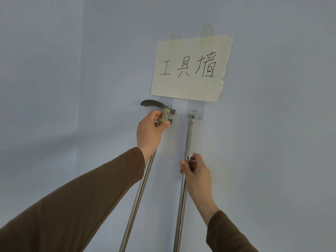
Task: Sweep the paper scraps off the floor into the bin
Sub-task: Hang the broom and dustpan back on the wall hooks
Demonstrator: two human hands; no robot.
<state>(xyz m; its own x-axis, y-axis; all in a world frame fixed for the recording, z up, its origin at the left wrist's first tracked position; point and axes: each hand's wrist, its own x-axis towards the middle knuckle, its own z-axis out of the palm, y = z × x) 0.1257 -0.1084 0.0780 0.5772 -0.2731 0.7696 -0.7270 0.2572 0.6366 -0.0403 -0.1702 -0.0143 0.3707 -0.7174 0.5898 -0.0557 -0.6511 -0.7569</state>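
Observation:
Two long metal-handled tools hang side by side on a pale wall. The left tool's steel pole (pixel 138 197) ends in a dark curved handle top (pixel 151 103) wrapped in tape, and my left hand (pixel 151 133) is closed around that taped part. The right tool has a grey ribbed grip (pixel 190 137) hooked on a small wall hook (pixel 195 109). My right hand (pixel 196 171) grips its steel pole (pixel 180 215) just below the grey grip. The lower ends of both tools are out of view. No paper scraps, floor or bin are visible.
A cream paper sign (pixel 190 68) with handwritten characters is taped to the wall just above the two hooks. A wall corner runs vertically at the left (pixel 80 88). Brown sleeves cover both forearms.

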